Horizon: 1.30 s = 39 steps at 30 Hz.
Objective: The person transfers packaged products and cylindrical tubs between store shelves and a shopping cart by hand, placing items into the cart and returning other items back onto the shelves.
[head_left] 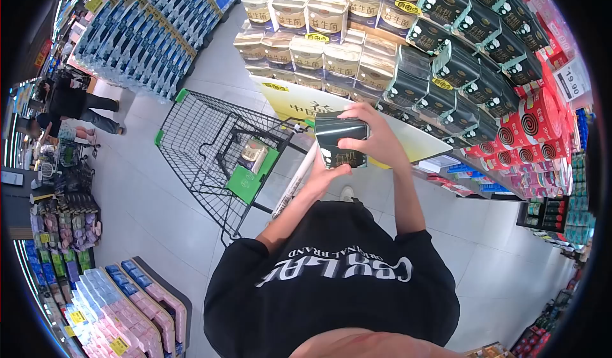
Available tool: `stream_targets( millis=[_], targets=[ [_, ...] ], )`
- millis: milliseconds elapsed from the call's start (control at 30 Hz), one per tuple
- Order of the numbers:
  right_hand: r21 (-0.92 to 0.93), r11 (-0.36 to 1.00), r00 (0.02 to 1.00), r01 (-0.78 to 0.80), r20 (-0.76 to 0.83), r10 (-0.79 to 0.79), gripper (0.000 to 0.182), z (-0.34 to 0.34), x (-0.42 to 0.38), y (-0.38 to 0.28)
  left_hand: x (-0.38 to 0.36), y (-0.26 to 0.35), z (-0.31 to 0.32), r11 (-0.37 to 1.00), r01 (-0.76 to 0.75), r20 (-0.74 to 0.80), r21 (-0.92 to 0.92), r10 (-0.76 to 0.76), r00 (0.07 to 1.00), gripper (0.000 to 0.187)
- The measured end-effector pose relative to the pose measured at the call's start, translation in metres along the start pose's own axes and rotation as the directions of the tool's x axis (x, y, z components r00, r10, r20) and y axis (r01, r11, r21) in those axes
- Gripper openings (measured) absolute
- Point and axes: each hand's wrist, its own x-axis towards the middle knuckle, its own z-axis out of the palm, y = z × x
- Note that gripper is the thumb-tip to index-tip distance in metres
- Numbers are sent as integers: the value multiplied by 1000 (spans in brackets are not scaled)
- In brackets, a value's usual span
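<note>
A dark green packet (333, 130) with white characters, of the same look as the dark packets on the display, is held up in front of my chest. My right hand (377, 132) grips it from the right side, thumb across the front and fingers over the top. Below, my left hand (326, 181) holds its lower edge, the fingers partly hidden behind it. To the left stands a wire shopping cart (210, 135) with a green child-seat flap (252, 183). A beige packet (254, 155) lies in the cart's seat area.
Ahead is a stepped display of beige packets (290, 14) and dark green packets (446, 58). Red packs (535, 125) continue to the right. Blue packs (143, 46) are stacked at upper left, pink packs (118, 320) at lower left. Another person (70, 100) is at far left.
</note>
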Motion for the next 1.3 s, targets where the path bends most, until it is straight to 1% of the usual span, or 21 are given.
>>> stream_targets(
  millis=[67,100,167,200,233,333,400,433,467,500,567,633,733,833,967,1000,1100,1167,1233,1267,1300],
  targets=[
    [293,956,980,22,-195,37,23,24,-8,23,3,-2,-7,870,-219,-65,442,275,959,93],
    [607,794,950,19,-259,175,21,38,-12,43,5,-2,-9,716,-292,-50,635,415,909,95],
    [970,209,863,126,-211,460,26,63,-20,77,-3,5,-5,497,-283,-61,820,568,821,94],
    [991,44,930,126,-134,343,35,59,-18,57,-6,8,-12,239,-369,130,898,658,742,95],
    [975,-188,925,116,-37,378,35,63,-18,64,-9,11,-19,-38,-419,329,907,685,650,96],
    [991,-115,952,64,-26,306,40,95,-28,75,-22,8,-25,-166,-412,403,896,695,595,104],
    [991,-104,932,83,-40,360,45,124,-41,86,-22,8,-28,-83,-404,319,911,762,563,110],
    [993,-115,862,-36,89,499,45,127,-42,78,-23,9,-30,-39,-395,270,918,792,548,112],
    [990,-124,809,-60,121,576,44,134,-44,68,-31,15,-35,-56,-260,217,964,731,647,122],
    [988,-132,748,-81,148,647,44,140,-43,54,-35,14,-42,320,-288,-5,903,676,737,124],
    [963,39,785,-266,193,589,42,151,-55,66,-46,20,-57,723,-314,-224,615,542,810,117],
    [843,238,755,-482,261,602,35,153,-64,76,-52,20,-91,880,-269,-462,391,440,770,109],
    [681,368,728,-633,364,581,30,151,-83,89,-48,27,-161,980,-81,-774,183,194,602,91],
    [663,324,668,-675,362,651,30,154,-100,108,-33,30,-243,993,-79,-834,88,116,539,88],
    [534,415,640,-737,354,682,29,162,-113,127,-9,-29,-367,922,267,-933,281,197,301,87],
    [484,470,653,-738,339,677,28,164,-118,130,-13,-39,-384,913,276,-930,301,217,295,84],
    [315,648,718,-693,231,656,25,170,-147,176,-32,-22,-337,926,310,-951,216,128,281,76],
    [241,655,695,-717,159,702,27,173,-185,218,-46,-61,-359,824,412,-895,389,233,379,71],
    [174,580,598,-796,78,797,32,172,-246,265,-78,-47,-318,660,501,-726,560,98,681,63],
    [121,547,553,-828,21,833,36,171,-281,279,-80,-39,-314,634,507,-697,583,70,714,61],
    [-150,575,587,-804,-53,808,33,165,-314,277,-81,-35,-311,610,513,-668,604,36,743,58]
  ],
)
